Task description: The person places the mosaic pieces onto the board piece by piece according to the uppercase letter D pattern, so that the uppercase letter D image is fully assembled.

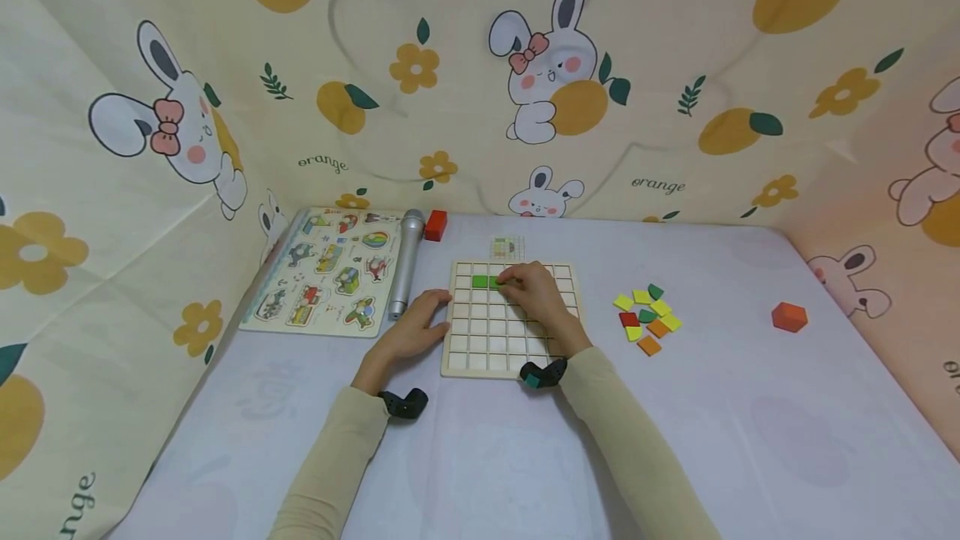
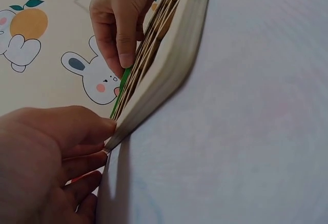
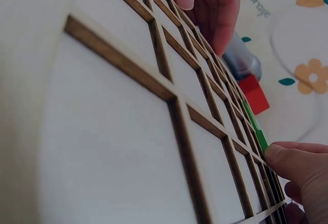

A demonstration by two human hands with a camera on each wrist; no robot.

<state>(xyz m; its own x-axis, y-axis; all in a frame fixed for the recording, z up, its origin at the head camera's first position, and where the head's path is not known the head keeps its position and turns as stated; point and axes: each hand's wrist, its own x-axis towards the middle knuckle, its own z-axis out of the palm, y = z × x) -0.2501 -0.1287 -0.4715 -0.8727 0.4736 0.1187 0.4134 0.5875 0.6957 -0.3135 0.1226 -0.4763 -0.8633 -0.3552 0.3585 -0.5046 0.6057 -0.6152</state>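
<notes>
A light wooden grid board (image 1: 456, 363) lies on the table, divided into square cells by thin raised strips. In its top row a green square tile (image 1: 479, 282) sits in a cell. My right hand (image 1: 534, 294) is over that row and pinches a second green tile (image 3: 261, 141) between thumb and fingers, right beside the first. At the board's left edge my left hand (image 1: 415, 326) touches the rim with thumb and fingertips, fingers fairly straight. The left wrist view shows the left thumb (image 2: 105, 127) right at the board's edge.
Several yellow, green, orange and red tiles (image 1: 642, 296) lie loose right of the board. A small patterned card (image 1: 507, 247) is behind it. On the left are a picture board (image 1: 315, 273), a silver microphone-like tube (image 1: 406, 261) and a red block (image 1: 436, 225). An orange-red block (image 1: 790, 317) stands far right.
</notes>
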